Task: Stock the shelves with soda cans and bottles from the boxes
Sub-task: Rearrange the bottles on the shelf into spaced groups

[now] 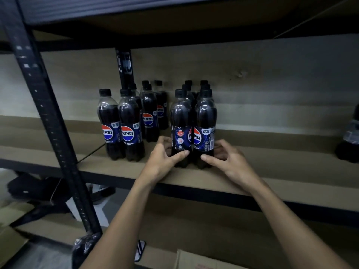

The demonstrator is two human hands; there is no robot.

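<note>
Down at the bottom, closest of all, is the corner of a cardboard box (196, 261) on the floor. A dark plastic-wrapped bundle (85, 247) sits by the foot of the black shelf post (48, 121).

Two bare arms reach up to the wooden shelf (272, 167). The left hand (165, 158) is curled around the bottom of the front left bottle (180, 129) — its thumb lies across the front and its fingers go round the side. The right hand (231, 160) holds the front right bottle (205, 127) the same way, thumb in front, fingers behind. Both bottles stand upright near the front edge of the shelf, touching each other side by side. They are full of dark soda, with black caps and blue Pepsi labels.

Behind these two, more bottles (196, 88) line up in two rows going back.

To the left stands another group of Pepsi bottles (128, 121) — two in front, more behind them, all upright.

Far off at the right edge, one blurry bottle (349, 140) stands alone on the shelf.

At the back is a pale wall (272, 74), and another shelf board (174, 16) hangs overhead.
</note>
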